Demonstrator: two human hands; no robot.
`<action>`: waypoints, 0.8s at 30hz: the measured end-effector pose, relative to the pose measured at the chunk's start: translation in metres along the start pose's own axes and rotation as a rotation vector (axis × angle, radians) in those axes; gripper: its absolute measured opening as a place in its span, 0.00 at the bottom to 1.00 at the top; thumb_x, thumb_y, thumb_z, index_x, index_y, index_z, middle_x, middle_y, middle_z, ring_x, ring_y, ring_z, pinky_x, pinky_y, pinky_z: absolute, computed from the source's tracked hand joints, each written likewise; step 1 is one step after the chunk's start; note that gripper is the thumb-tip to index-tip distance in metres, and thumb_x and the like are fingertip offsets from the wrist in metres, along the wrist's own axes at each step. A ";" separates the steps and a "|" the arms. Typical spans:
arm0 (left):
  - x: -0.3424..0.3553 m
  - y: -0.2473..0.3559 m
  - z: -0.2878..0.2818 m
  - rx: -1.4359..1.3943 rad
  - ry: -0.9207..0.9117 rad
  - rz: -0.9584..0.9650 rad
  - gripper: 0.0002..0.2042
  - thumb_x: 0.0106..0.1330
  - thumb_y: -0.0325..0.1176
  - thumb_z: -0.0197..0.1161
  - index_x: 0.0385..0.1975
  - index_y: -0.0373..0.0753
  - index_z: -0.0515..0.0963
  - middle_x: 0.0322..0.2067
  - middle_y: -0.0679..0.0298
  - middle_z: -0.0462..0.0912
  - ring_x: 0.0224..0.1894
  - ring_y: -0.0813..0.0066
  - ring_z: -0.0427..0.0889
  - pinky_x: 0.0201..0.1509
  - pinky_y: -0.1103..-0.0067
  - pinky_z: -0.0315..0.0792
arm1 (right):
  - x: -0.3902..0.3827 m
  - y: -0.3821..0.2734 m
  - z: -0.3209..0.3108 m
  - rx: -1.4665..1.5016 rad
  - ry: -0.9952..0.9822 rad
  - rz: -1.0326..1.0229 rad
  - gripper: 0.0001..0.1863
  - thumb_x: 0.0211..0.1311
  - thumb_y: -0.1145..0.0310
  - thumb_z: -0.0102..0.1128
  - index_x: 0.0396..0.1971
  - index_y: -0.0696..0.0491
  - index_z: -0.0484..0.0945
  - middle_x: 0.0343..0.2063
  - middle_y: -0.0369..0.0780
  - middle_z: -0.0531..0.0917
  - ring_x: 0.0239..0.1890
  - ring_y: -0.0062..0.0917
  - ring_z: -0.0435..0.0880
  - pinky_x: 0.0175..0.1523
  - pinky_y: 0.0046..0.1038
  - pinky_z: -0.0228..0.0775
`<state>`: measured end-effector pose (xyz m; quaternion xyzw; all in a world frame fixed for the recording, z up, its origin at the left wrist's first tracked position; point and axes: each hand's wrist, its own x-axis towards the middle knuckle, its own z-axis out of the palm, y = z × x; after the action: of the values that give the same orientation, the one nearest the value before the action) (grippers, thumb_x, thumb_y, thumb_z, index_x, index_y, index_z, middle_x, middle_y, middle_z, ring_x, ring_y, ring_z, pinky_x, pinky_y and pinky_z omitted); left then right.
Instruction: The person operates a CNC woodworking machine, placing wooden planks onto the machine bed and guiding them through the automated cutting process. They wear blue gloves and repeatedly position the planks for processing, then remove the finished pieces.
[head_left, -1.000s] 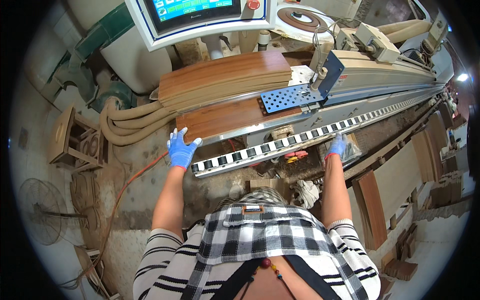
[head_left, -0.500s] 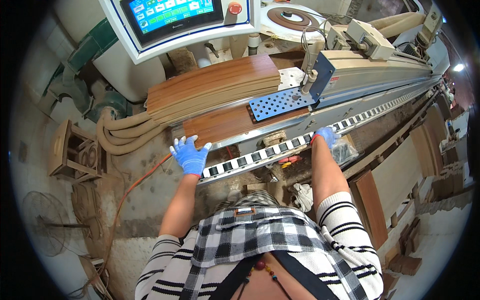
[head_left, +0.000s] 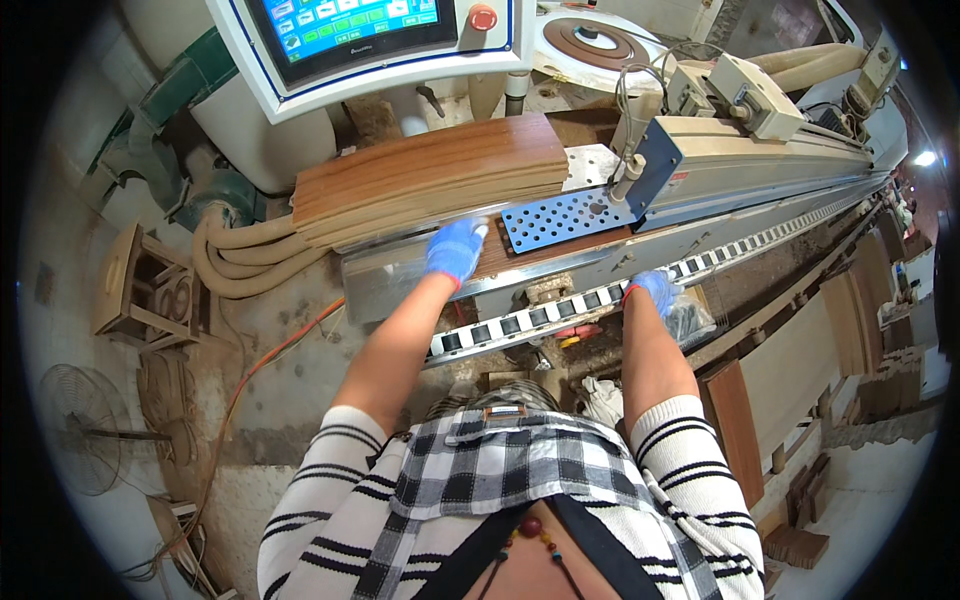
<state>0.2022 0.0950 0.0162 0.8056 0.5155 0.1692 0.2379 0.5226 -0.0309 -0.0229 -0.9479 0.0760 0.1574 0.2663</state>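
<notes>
My left hand [head_left: 456,250] in a blue glove has its fingers bunched on the left end of a brown wooden board [head_left: 505,262], which runs under a blue perforated plate [head_left: 560,222]. Bare metal bed [head_left: 385,278] shows left of the board. Lower right, my right hand [head_left: 652,292], also gloved, curls over the white-and-black roller rail [head_left: 540,316] along the machine's front; its fingertips are partly hidden. Behind my left hand lies a stack of wood boards [head_left: 420,165].
A control panel [head_left: 370,40] hangs at the top. Hoses [head_left: 240,265], a wooden stand [head_left: 145,295], a fan [head_left: 80,420] and an orange cable [head_left: 265,370] are at left. More boards [head_left: 745,430] lean at right. The long beam [head_left: 750,165] reaches to the far right.
My left hand has moved right and away from me, its fingers drawing together, and the board has slid right under the plate. My right hand has moved left onto the rail.
</notes>
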 end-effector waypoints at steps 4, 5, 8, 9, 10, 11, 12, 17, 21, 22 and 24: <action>0.055 -0.008 0.034 -0.382 -0.157 -0.010 0.14 0.66 0.39 0.53 0.47 0.44 0.79 0.28 0.57 0.83 0.28 0.65 0.80 0.35 0.71 0.72 | 0.000 -0.003 0.000 0.150 0.018 0.097 0.34 0.67 0.48 0.38 0.68 0.50 0.51 0.60 0.47 0.69 0.55 0.40 0.74 0.57 0.40 0.66; 0.063 -0.012 0.042 -0.482 -0.151 -0.035 0.14 0.66 0.38 0.52 0.47 0.43 0.79 0.30 0.55 0.84 0.29 0.64 0.80 0.36 0.69 0.72 | 0.001 -0.004 0.003 0.158 0.034 0.093 0.34 0.67 0.48 0.38 0.68 0.50 0.51 0.59 0.47 0.70 0.55 0.40 0.75 0.57 0.40 0.66; 0.067 0.000 0.038 -0.707 -0.293 -0.175 0.15 0.67 0.37 0.52 0.48 0.41 0.79 0.27 0.60 0.83 0.22 0.71 0.77 0.30 0.76 0.71 | 0.005 0.002 0.006 0.167 0.070 0.108 0.33 0.66 0.47 0.39 0.67 0.49 0.54 0.57 0.47 0.72 0.53 0.41 0.76 0.55 0.40 0.67; 0.065 0.005 0.033 -0.738 -0.285 -0.195 0.14 0.68 0.37 0.53 0.47 0.40 0.80 0.27 0.65 0.82 0.19 0.77 0.74 0.27 0.79 0.70 | 0.001 0.002 0.001 0.171 0.056 0.101 0.33 0.66 0.47 0.39 0.67 0.49 0.54 0.56 0.47 0.73 0.53 0.41 0.76 0.55 0.40 0.67; 0.066 0.004 0.036 -0.741 -0.266 -0.186 0.14 0.68 0.36 0.53 0.46 0.39 0.80 0.27 0.64 0.82 0.19 0.77 0.74 0.27 0.79 0.70 | -0.001 0.001 -0.001 0.174 0.042 0.093 0.33 0.66 0.47 0.39 0.66 0.49 0.55 0.55 0.47 0.74 0.52 0.41 0.77 0.54 0.40 0.68; 0.067 0.002 0.039 -0.743 -0.247 -0.177 0.13 0.68 0.36 0.53 0.46 0.39 0.80 0.27 0.64 0.83 0.19 0.77 0.74 0.27 0.79 0.70 | 0.003 0.002 0.002 0.160 0.050 0.085 0.33 0.66 0.47 0.40 0.66 0.50 0.56 0.54 0.47 0.74 0.51 0.41 0.77 0.54 0.40 0.68; 0.068 0.002 0.041 -0.746 -0.231 -0.163 0.13 0.68 0.36 0.53 0.46 0.39 0.80 0.27 0.64 0.83 0.19 0.76 0.74 0.27 0.79 0.70 | 0.009 0.004 0.005 0.149 0.062 0.078 0.32 0.66 0.47 0.40 0.65 0.50 0.57 0.53 0.47 0.75 0.51 0.41 0.78 0.53 0.40 0.68; 0.073 -0.003 0.052 -0.770 -0.162 -0.134 0.13 0.67 0.36 0.54 0.45 0.38 0.80 0.29 0.64 0.83 0.20 0.77 0.73 0.27 0.79 0.69 | 0.015 0.008 0.015 0.132 0.157 0.054 0.32 0.66 0.47 0.41 0.64 0.51 0.59 0.50 0.47 0.77 0.48 0.41 0.79 0.51 0.40 0.70; 0.075 0.004 0.047 -0.809 -0.166 -0.206 0.14 0.67 0.37 0.54 0.46 0.38 0.80 0.32 0.64 0.83 0.20 0.76 0.71 0.27 0.79 0.68 | 0.009 0.007 0.012 0.130 0.133 0.034 0.31 0.66 0.48 0.41 0.64 0.51 0.60 0.51 0.47 0.77 0.48 0.41 0.79 0.51 0.39 0.70; 0.078 0.004 0.048 -0.821 -0.155 -0.220 0.14 0.67 0.38 0.54 0.46 0.39 0.80 0.32 0.64 0.83 0.20 0.76 0.71 0.27 0.79 0.68 | 0.009 0.006 0.011 0.139 0.126 0.037 0.31 0.66 0.48 0.41 0.64 0.51 0.60 0.52 0.47 0.77 0.48 0.41 0.79 0.51 0.39 0.70; 0.083 0.004 0.048 -0.847 -0.128 -0.247 0.14 0.67 0.38 0.55 0.47 0.40 0.79 0.32 0.64 0.83 0.20 0.76 0.71 0.26 0.78 0.68 | 0.001 0.002 0.005 0.164 0.116 0.063 0.30 0.65 0.49 0.42 0.62 0.51 0.62 0.51 0.47 0.77 0.48 0.41 0.79 0.50 0.39 0.71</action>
<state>0.2636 0.1595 -0.0190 0.5783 0.4776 0.2855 0.5966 0.5218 -0.0302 -0.0281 -0.9276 0.1338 0.1041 0.3329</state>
